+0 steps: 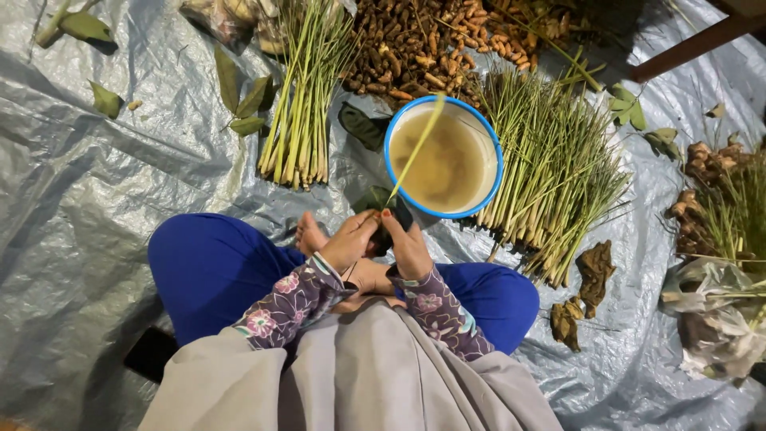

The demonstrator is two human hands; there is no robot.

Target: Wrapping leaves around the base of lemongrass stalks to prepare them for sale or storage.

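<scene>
I sit cross-legged in blue trousers on a grey plastic sheet. My left hand and my right hand are closed together on the lower end of one long green stalk. The stalk slants up and to the right over a blue-rimmed bowl of murky yellowish water, just in front of my hands. Something dark shows between my fingers; I cannot tell what it is. A bundle of green stalks lies to the left of the bowl, and a bigger heap of stalks to its right.
A pile of orange-brown roots lies behind the bowl. Knobbly roots and a plastic bag sit at the right edge. Loose green leaves and brown scraps are scattered on the sheet. A wooden leg crosses the top right.
</scene>
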